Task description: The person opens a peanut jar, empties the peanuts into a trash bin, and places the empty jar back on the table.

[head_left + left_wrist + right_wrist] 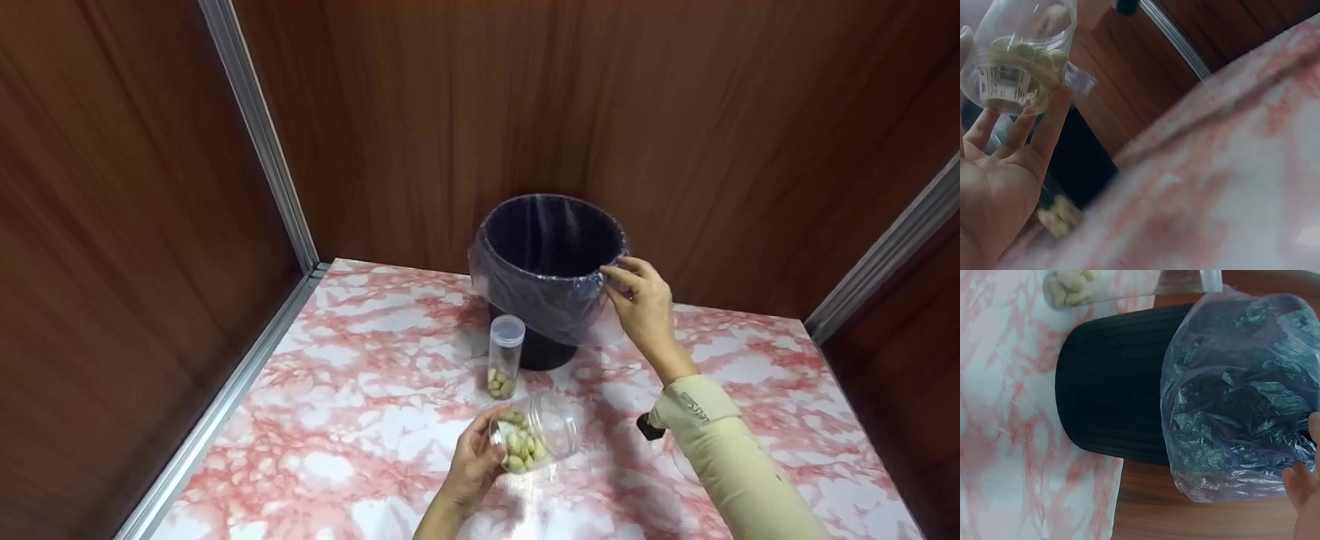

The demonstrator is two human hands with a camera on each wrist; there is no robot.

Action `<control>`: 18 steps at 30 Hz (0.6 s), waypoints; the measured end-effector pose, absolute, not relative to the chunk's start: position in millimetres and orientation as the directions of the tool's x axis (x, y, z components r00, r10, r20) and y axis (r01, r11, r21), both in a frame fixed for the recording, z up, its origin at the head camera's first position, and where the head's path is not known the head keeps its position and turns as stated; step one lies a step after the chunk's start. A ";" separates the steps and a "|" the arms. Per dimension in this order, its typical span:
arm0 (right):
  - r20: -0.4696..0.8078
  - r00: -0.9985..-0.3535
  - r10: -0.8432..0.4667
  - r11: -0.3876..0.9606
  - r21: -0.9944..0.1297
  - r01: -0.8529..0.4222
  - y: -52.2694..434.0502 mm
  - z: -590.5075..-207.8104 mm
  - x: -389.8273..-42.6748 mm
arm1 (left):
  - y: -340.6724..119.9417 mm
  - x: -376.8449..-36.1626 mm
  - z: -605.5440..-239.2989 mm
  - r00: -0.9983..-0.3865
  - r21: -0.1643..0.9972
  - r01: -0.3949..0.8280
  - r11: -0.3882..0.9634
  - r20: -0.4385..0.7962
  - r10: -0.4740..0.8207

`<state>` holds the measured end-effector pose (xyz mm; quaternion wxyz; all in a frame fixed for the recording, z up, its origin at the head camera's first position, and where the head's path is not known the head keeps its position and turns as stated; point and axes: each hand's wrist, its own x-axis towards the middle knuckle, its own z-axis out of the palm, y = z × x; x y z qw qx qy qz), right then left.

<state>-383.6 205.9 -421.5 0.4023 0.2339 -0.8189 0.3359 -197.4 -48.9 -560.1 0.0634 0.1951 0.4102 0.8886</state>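
Note:
My left hand (476, 457) grips a clear plastic jar (555, 427) tilted on its side, its mouth end to the right. Pale green nuts (525, 446), like pistachios, lie toward its base. A white label (1005, 83) shows on the jar in the left wrist view. My right hand (641, 300) pinches the translucent purple bin liner (1079, 80) at the right side of the bin's rim. That liner is folded over the top of a black waste bin (1117, 385). Just in front of the bin, a capped clear tube (507, 356) stands upright with several similar nuts at its bottom.
The table (322, 435) has a red and white marbled top. A brown wood-grain panel (405, 135) rises behind the bin, with more panels at both sides. Metal frame strips (259, 135) run along the left corner. A black device (650, 426) sits at my right wrist.

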 end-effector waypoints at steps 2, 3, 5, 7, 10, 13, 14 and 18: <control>0.821 -0.563 -0.097 0.681 -0.358 -0.639 205.0 -421.6 -384.2 | -50.5 -205.1 -542.0 -0.907 0.756 0.110 -0.645 0.342 0.247; 0.822 -0.562 -0.091 0.684 -0.359 -0.635 204.5 -421.7 -384.5 | -51.3 -209.7 -531.5 -0.902 0.756 0.146 -0.638 0.367 0.229; 0.819 -0.567 -0.085 0.693 -0.361 -0.625 204.7 -423.4 -383.8 | -52.8 -219.5 -510.4 -0.890 0.752 0.210 -0.625 0.411 0.196; 0.814 -0.576 -0.078 0.695 -0.370 -0.617 204.4 -424.7 -383.3 | -55.6 -231.7 -487.6 -0.880 0.743 0.265 -0.614 0.447 0.162; 0.804 -0.591 -0.065 0.690 -0.392 -0.609 203.1 -426.0 -382.8 | -63.1 -252.8 -453.5 -0.873 0.747 0.338 -0.573 0.477 0.107; 0.800 -0.597 -0.049 0.689 -0.406 -0.600 202.4 -426.5 -382.5 | -71.4 -279.4 -422.6 -0.863 0.772 0.435 -0.464 0.504 0.030; 0.801 -0.597 -0.045 0.689 -0.408 -0.599 202.2 -426.1 -382.2 | -73.9 -288.7 -412.8 -0.861 0.784 0.461 -0.415 0.509 0.005; 0.805 -0.592 -0.038 0.694 -0.405 -0.596 202.6 -424.0 -383.0 | -80.2 -326.4 -375.1 -0.862 0.833 0.504 -0.229 0.500 -0.080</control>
